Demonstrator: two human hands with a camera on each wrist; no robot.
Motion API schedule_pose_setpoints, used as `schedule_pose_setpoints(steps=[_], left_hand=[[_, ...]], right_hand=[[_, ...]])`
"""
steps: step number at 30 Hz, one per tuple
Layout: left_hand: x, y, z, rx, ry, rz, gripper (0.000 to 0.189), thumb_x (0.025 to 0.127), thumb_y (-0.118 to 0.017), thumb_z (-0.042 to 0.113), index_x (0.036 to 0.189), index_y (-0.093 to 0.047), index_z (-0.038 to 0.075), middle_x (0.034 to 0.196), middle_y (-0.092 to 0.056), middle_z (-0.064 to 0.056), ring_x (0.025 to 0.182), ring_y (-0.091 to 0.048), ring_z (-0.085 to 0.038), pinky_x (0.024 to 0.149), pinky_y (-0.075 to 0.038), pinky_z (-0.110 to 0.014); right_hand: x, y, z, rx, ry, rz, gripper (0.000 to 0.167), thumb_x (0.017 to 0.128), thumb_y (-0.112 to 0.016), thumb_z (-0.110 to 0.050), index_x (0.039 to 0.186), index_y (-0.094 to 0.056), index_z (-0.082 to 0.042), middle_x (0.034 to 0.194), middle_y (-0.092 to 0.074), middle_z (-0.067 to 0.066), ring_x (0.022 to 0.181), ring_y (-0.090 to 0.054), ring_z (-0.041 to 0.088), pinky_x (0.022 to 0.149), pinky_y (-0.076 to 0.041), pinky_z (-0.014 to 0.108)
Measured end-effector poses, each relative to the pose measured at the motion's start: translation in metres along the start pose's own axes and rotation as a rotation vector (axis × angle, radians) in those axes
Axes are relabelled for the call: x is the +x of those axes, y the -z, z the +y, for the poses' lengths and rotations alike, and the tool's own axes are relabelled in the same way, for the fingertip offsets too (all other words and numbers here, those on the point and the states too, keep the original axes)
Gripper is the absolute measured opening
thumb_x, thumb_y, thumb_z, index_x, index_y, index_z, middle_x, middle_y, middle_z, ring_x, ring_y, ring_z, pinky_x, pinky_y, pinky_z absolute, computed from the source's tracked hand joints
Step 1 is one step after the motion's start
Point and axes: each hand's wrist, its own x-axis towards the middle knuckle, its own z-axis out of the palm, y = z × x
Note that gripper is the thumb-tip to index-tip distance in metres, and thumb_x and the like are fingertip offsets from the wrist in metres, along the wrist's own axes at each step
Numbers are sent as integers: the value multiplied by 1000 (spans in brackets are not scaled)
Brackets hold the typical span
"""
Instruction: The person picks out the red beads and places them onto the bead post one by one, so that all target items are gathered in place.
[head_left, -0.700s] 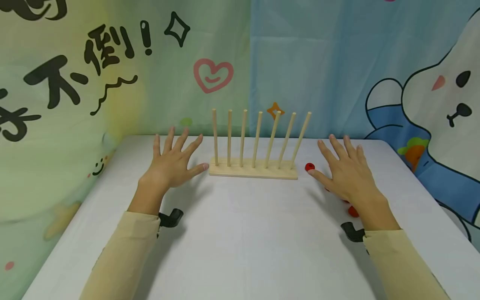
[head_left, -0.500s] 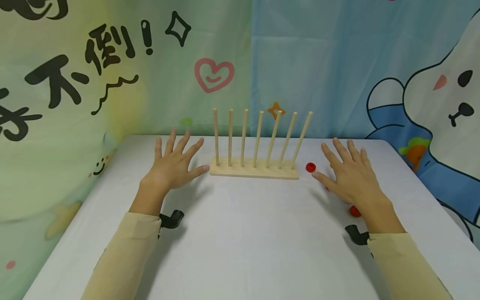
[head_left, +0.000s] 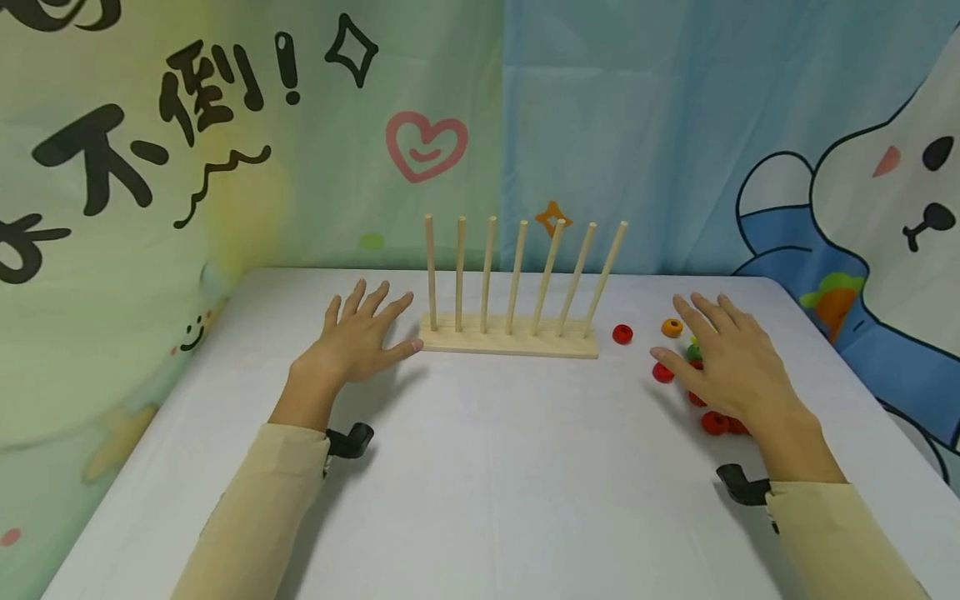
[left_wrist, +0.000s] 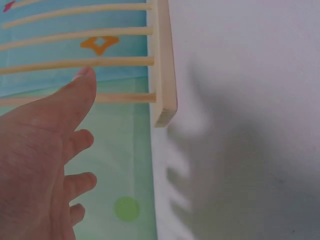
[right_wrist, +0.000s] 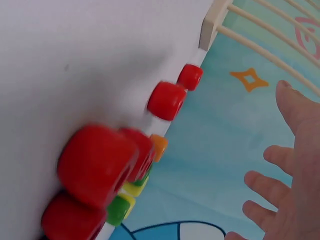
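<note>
Peg rack: pale wooden rack on the white table, at 12 o'clock before the person, close to the far edge; seven slim dowels rise in a row from its flat base
Left hand: the left hand is at the rack's 9 o'clock, palm down, fingers spread and loosely straight towards 1 o'clock, holding nothing; its thumb points to about 2 o'clock, the tip right by the base's left end, though I cannot tell whether they touch
Right hand: the right hand is over the beads at the rack's 3 o'clock, wide open, fingers fanned towards 11 o'clock and thumb towards 10, with nothing in its grasp; in its wrist view the fingers stand apart from the beads
Beads: a lone red bead lies just beyond the rack's 3 o'clock end; an orange bead sits near the right fingertips, a second red bead by the thumb, a green bead partly hidden by the hand, and a red pair side by side towards 7 o'clock of it; a yellow bead shows in the right wrist view
Sleeves: both beige, black mounts at the wrists
Backdrop: printed curtain, pink heart at 11 o'clock, white cartoon animal at 2 o'clock
</note>
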Motion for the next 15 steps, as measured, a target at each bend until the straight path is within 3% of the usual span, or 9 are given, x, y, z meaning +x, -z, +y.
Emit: schedule_pose_setpoints(steps=[6,15], left_hand=[[2,-2,-6,-55,-16,-1,77,96,-42,65,158,-24,24,163,-13,-14,149,0,-42,113,-3,-64],[8,-7,-7,-107,-36,-6,73,96,-44,63,156,-29,24,163,-17,-14,149,-2,-42,113,-5,-65]], right_hand=[[-3,0,9,58,-15,-23,86,92,-57,-58,156,-24,-11,152,-29,28,139,-22,52,102,-21,74],[-17,1,28,138,-30,-75,84,93,-60,-52,157,-22,-14,148,-30,32,133,-25,54,93,-26,79]])
